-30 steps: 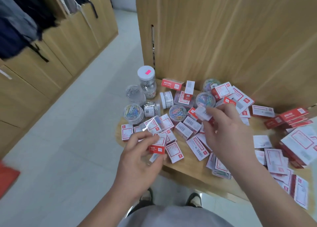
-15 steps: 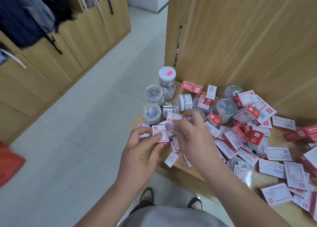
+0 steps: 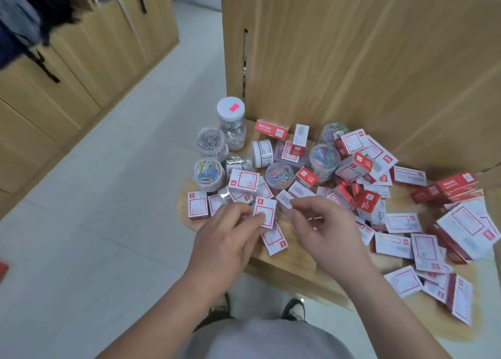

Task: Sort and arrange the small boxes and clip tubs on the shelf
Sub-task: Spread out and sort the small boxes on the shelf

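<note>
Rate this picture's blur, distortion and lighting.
Head view: wide-angle distortion bows the lines of the wooden panel; motion blur smears the left hand, the small box it pinches, the right hand and the boxes at the right edge; the clip tubs look sharper; light is soft and even, with faint shadows and no harsh glare.

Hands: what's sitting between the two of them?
In the head view, a small red-framed white box, pinched by the left hand; the right hand is close beside it.
</note>
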